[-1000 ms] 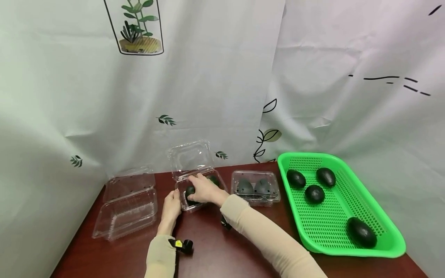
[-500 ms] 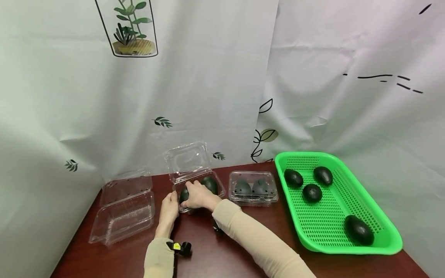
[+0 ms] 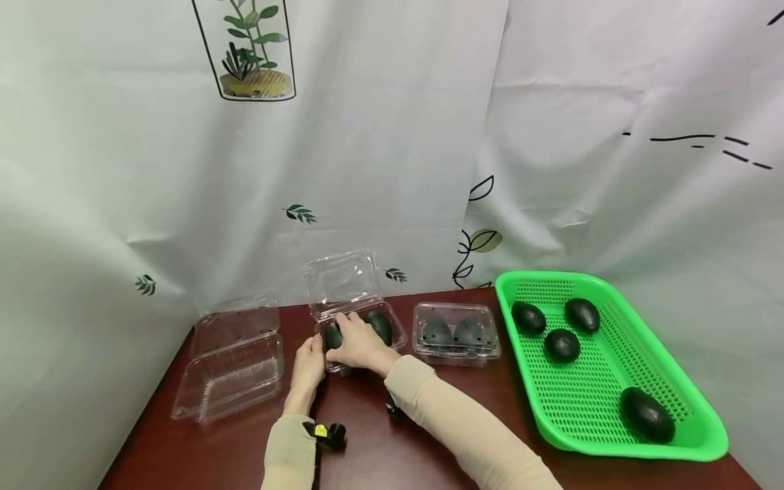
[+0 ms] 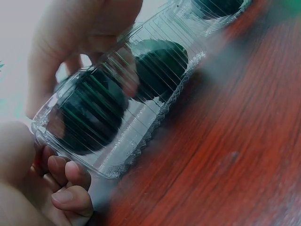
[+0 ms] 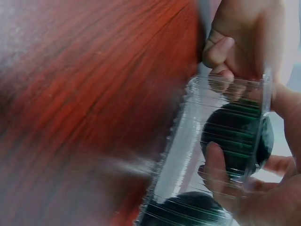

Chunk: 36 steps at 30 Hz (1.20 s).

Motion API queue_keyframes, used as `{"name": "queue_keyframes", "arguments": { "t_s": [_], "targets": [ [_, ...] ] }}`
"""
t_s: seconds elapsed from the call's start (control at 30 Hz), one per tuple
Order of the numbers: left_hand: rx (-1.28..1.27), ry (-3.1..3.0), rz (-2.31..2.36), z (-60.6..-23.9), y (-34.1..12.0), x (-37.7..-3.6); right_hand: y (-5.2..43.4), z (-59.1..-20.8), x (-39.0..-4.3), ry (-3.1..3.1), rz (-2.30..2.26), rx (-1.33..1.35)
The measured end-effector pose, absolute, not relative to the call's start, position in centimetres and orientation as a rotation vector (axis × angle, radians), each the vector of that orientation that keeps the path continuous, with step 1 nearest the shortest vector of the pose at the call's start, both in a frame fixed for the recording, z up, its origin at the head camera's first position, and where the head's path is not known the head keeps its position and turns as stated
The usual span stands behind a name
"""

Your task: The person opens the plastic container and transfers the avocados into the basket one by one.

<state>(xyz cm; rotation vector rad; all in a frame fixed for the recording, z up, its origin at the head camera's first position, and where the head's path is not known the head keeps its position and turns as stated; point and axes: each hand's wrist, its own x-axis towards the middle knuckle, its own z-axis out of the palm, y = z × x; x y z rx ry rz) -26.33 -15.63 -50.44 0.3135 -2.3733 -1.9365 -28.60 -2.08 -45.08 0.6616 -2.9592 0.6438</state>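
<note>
A clear clamshell box stands open at the table's middle with two dark avocados in it. My left hand grips its left end, fingers curled at the corner. My right hand reaches into the box, its fingers curled round the left avocado. The second avocado lies beside it, untouched. The lid stands up behind.
A closed clear box holding two avocados sits just right. An empty open clamshell lies at the left. A green perforated tray with several avocados fills the right side. A white curtain hangs behind the dark red table.
My right hand has drawn back towards the box's left end, uncovering the second avocado. My left hand has closed in against the box's corner.
</note>
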Motion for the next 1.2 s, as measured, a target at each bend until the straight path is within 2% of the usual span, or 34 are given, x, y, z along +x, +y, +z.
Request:
{"name": "queue_keyframes", "arguments": {
  "t_s": [0.33,0.6,0.87,1.2],
  "targets": [
    [0.320,-2.365,-1.939,-50.4,-16.3,-26.2,-2.1,-43.3,-28.2,-2.905,0.542,0.724],
    [0.336,-2.337,-1.950,-50.6,-16.7,-25.6,0.0,-40.9,-27.3,-2.877,0.403,0.780],
    [0.367,-2.342,-1.924,-50.6,-17.0,-25.6,3.7,-37.7,-27.0,-2.853,0.305,0.846],
    [0.328,-2.297,-1.920,-50.5,-15.3,-26.2,11.3,-35.0,-26.9,-2.750,0.126,0.811]
  ]
}}
